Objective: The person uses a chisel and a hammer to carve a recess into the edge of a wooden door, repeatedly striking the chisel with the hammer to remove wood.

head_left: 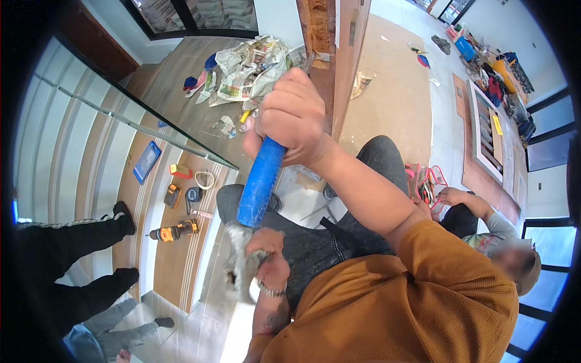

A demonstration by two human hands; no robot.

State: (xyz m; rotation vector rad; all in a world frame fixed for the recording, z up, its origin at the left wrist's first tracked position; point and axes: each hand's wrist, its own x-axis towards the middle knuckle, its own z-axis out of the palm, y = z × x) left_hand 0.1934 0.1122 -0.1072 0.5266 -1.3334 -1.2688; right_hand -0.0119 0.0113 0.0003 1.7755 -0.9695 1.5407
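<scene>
Cylinder [260, 186]: blue, long axis slanting down-left from grip
Right hand [293, 115]: nearer, clenched round upper end
Left hand [270, 254]: beside blurred grey piece [235, 254]; hold, cannot tell

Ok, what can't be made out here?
Upper end of the blue cylindrical handle: head view, hidden by the bare right hand.
Kind of rough grey piece below it: head view, motion blur.
Fingertips of the bare left hand: head view, blurred.
Upper body of the black-trousered person: head view, cut off by left edge.
</scene>
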